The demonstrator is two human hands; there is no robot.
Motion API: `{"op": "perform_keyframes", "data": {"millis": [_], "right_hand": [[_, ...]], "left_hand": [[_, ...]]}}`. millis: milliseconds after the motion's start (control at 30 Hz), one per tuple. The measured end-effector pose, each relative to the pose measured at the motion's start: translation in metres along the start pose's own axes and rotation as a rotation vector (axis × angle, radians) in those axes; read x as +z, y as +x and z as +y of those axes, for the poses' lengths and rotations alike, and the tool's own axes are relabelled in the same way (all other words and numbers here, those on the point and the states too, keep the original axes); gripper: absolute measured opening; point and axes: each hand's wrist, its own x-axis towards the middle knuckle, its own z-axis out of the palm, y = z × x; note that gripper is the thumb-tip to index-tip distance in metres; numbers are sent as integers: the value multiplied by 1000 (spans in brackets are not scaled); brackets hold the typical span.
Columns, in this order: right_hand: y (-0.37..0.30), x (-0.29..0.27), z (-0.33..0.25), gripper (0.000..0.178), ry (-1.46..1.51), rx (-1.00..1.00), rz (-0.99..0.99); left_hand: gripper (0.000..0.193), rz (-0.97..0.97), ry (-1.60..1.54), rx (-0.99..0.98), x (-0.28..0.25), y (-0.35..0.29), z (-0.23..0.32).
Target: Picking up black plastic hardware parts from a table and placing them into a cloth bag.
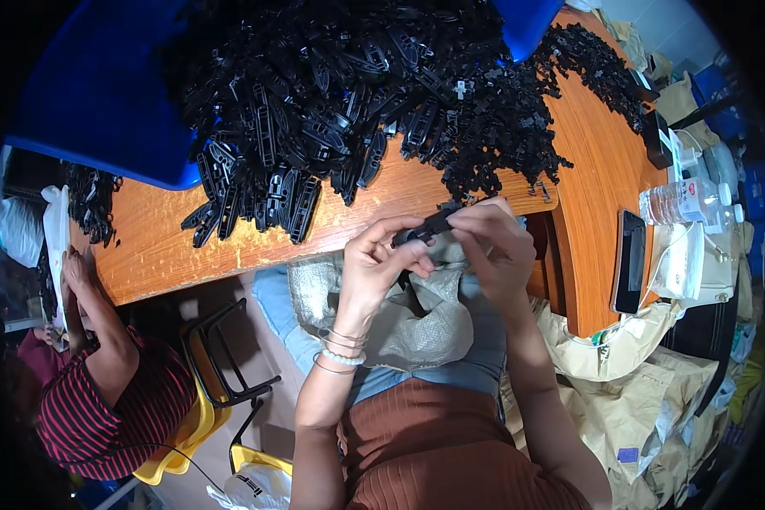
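Between my two hands, just off the table's front edge, is a small black plastic part [434,224]. My left hand [388,251] pinches its left end, with thumb and fingers closed round it. The fingertips of my right hand [495,242] are closed on its upper right end. Fingers hide much of the part, so its exact kind does not show. Beyond my hands, a big heap of long black plastic pieces [293,127] lies on the wooden table [374,200]. Smaller black pieces [497,127] are piled to its right. A woven sack [425,327] rests in my lap.
A blue bin [102,102] stands at the left of the heap. On the right are a phone [628,262], a plastic bottle [684,202] and brown paper bags [629,408]. At left, another person [115,391] sits on a yellow chair [187,442], hands at the table edge.
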Motion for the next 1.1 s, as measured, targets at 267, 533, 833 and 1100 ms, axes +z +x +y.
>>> {"op": "perform_keyframes", "data": {"millis": [267,533,833,1100], "right_hand": [[1,0,-6,19,-47,-88,-144],[-5,5,-16,21,-154,-139,-130],[-23,-1,-14,23,108,430,-383],[-32,4,11,21,-3,-7,-357]], "left_hand": [[28,-11,211,-45,1,-7,18],[24,-28,228,-50,-2,-9,17],[14,1,420,49,-2,-25,16],[24,-152,792,1,-39,-24,31]]}}
